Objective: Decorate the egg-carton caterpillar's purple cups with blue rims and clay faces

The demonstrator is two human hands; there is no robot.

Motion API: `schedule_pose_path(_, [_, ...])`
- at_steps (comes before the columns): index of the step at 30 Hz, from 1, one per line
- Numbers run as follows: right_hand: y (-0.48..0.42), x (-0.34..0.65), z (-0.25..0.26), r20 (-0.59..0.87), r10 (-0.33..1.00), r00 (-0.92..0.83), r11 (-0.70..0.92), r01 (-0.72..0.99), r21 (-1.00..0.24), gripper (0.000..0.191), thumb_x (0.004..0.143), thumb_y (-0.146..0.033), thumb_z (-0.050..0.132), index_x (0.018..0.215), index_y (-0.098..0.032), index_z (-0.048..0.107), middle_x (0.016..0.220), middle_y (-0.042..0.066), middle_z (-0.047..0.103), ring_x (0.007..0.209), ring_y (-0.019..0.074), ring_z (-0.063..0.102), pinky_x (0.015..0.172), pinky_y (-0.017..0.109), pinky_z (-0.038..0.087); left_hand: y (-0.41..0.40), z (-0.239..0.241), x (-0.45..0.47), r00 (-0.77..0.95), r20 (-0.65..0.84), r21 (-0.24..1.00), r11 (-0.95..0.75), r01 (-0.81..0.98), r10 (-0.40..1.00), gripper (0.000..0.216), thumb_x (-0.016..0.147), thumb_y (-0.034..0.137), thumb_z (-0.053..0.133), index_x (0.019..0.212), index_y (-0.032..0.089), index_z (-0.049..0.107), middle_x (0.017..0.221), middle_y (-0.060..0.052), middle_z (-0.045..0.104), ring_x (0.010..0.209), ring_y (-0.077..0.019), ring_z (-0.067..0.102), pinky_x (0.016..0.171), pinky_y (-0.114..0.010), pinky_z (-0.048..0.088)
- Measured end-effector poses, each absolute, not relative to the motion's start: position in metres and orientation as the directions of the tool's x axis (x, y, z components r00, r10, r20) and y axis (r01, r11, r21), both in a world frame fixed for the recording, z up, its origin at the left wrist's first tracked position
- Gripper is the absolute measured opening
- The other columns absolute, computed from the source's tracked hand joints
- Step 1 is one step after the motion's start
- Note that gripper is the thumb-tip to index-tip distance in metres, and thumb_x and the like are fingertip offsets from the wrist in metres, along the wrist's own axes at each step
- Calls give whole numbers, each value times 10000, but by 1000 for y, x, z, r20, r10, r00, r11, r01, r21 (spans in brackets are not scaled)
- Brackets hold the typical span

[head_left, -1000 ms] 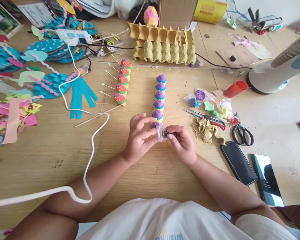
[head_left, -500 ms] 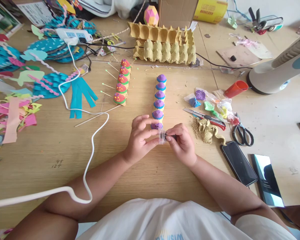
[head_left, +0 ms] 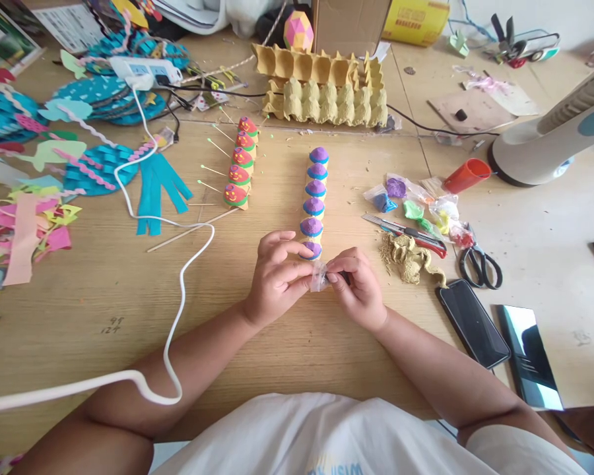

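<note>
Between my two hands is a small clear plastic bag (head_left: pixel 319 277) with something black at its right end. My left hand (head_left: pixel 280 277) pinches the bag's left side between thumb and finger, its other fingers raised. My right hand (head_left: pixel 359 287) is closed on the dark end, and a bit of black material (head_left: pixel 345 276) shows among its fingers. Just beyond my fingertips runs a strip of egg-carton cups (head_left: pixel 315 207) covered in purple and blue clay. To its left stands a similar row of red and green cups (head_left: pixel 240 175) with faces and thin sticks poking out.
Clay packets (head_left: pixel 416 210), a utility knife (head_left: pixel 416 239), scissors (head_left: pixel 480 264) and carton scraps (head_left: pixel 410 257) lie on the right. Two phones (head_left: pixel 474 323) rest nearer. Egg cartons (head_left: pixel 334 102) stand at the back. A white cable (head_left: pixel 182 297) crosses the left side.
Both hands stay at the bag, with only slight finger movement. The bag has shifted a little toward me and left. The rows of cups stay in place.
</note>
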State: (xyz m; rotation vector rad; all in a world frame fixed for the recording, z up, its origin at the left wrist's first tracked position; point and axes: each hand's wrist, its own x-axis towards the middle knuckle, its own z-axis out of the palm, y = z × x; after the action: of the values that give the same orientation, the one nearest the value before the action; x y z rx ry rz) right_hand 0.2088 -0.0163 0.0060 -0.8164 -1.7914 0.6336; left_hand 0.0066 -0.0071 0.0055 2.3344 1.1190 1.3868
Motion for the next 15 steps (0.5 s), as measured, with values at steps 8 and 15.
schedule_pose_path(8, [-20,212,2,310,894,-324,353,84,-932,313,971,-509,674,1078,-237,563,958,54,673,815,174,642,727,318,548,-10,8,7,267,737,442,-742,504,621,84,846,319,839,857,282,765,994,-47,696,1221,-257,529,1081,-451,481])
schedule_pose_path(15, [-19,212,-2,293,903,-314,304,-16,-953,258,948,-433,734,995,-237,573,909,28,684,791,151,650,713,288,540,-8,6,4,260,748,436,-748,501,611,65,870,272,815,868,292,754,989,-42,702,1205,-258,538,1047,-454,493])
